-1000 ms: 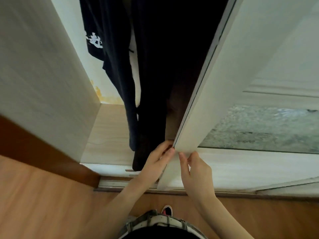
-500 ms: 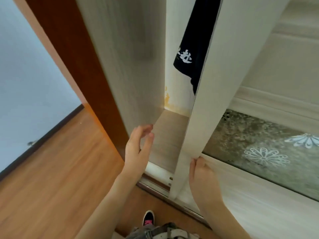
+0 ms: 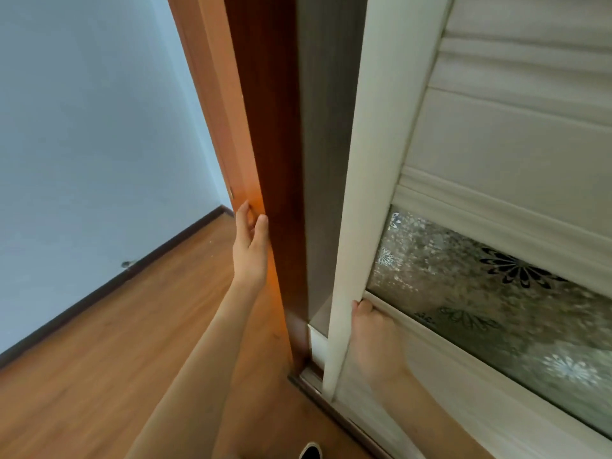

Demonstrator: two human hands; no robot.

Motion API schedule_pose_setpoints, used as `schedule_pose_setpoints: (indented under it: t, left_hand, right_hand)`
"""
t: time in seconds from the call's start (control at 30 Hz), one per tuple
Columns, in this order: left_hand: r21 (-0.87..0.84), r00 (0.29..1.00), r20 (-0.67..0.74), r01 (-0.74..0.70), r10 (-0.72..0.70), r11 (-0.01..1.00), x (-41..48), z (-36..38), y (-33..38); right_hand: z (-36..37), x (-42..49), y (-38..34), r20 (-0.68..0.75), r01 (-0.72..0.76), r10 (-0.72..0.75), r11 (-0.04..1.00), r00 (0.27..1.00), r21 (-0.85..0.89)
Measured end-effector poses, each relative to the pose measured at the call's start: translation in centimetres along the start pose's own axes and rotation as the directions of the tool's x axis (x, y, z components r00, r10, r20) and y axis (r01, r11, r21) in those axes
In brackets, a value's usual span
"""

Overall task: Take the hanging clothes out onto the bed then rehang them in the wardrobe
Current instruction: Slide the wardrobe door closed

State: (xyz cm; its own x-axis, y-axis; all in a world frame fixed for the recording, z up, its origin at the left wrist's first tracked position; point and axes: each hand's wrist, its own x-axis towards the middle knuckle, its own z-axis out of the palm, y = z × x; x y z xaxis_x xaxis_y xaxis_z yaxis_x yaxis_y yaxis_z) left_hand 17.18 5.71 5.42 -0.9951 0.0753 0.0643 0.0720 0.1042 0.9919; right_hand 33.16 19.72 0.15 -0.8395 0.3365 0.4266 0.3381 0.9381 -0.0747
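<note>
- Head view: the pale wood-grain sliding wardrobe door (image 3: 374,160) is nearly shut, only a thin dark gap is left beside the glossy reddish-brown side panel (image 3: 265,127).
- left hand (image 3: 250,250) is loosely curled over that panel's smooth front edge, fingers around it, thumb on the near face.
- right hand (image 3: 374,336) is pressed against the door, fingertips hooked on the frame edge where the frosted flower-patterned glass inset (image 3: 480,286) starts.
- Hanging clothes: can't see any, the gap is too dark.
- Ribbed cream mouldings above the glass, warm wood-look laminate floor (image 3: 116,359), plain bluish wall (image 3: 82,127), black shoe toe (image 3: 310,452) at the bottom.
</note>
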Motion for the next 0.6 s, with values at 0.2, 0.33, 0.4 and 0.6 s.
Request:
schedule_pose_setpoints:
  t: [0.2, 0.33, 0.4, 0.6]
  left_hand:
    - [0.01, 0.995, 0.101, -0.017, 0.016, 1.0, 1.3, -1.8, -0.3]
    - [0.05, 0.989, 0.142, -0.035, 0.027, 0.998, 1.9, -2.5, -0.3]
    - [0.062, 0.987, 0.156, -0.032, 0.022, 0.998, 2.2, -2.8, -0.4]
    - [0.077, 0.981, 0.192, -0.03, 0.015, 0.997, 2.3, -3.1, -0.4]
  right_hand:
    - [1.6, 3.2, -3.9, 0.023, 0.077, -0.078, 0.996, 0.997, 0.042]
    - [2.8, 4.9, -6.0, 0.03, 0.088, -0.09, 0.994, 0.995, 0.058]
    - [3.2, 5.6, -6.8, 0.024, 0.088, -0.09, 0.992, 0.996, 0.089]
    - [4.8, 6.2, -7.7, 0.053, 0.141, -0.152, 0.975, 0.987, 0.173]
